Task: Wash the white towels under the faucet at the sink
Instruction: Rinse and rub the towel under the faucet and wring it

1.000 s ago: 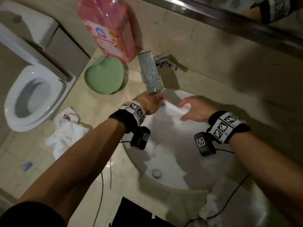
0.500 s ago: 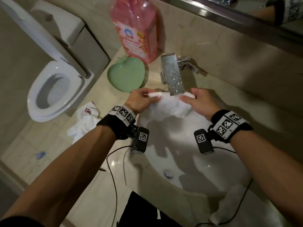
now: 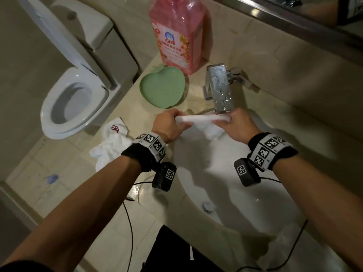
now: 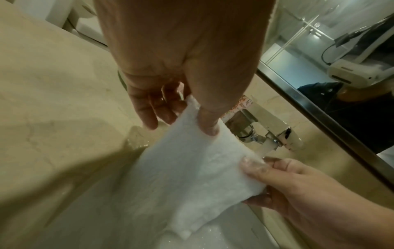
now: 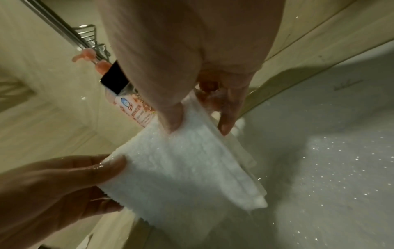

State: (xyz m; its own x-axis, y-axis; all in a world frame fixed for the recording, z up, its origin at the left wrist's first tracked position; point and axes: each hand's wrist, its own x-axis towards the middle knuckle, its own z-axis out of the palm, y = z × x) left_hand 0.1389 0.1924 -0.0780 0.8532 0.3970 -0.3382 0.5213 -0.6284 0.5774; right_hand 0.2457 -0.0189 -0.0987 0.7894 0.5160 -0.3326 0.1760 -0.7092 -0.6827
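Pinched at both top corners: towel (image 3: 202, 122) between thumb and fingers of the left hand (image 3: 169, 125) at one end, of the right hand (image 3: 236, 127) at the other. Stretched flat between the two, hanging down over the sink (image 3: 255, 209), top edge just under the faucet (image 3: 221, 89) spout. Seen from the left wrist as a wet white sheet, thumb pressed on its near face, right-hand fingertips (image 4: 253, 162) clamped on the far corner. Seen from the right wrist with folded layers drooping at the lower edge, droplets scattered over the basin. Cannot tell whether water runs.

On the counter (image 3: 110, 193), left of the sink: a second towel (image 3: 112, 144), crumpled, red mark on top. Behind it a green heart dish (image 3: 162, 88), just beside a pink bottle (image 3: 176, 34) standing against the wall. Toilet (image 3: 72, 101) further left, lid up. Drain (image 3: 208, 206) in the basin bottom. Mirror (image 3: 314, 10) edge along the top right. Bands with square markers on both wrists, cables trailing down
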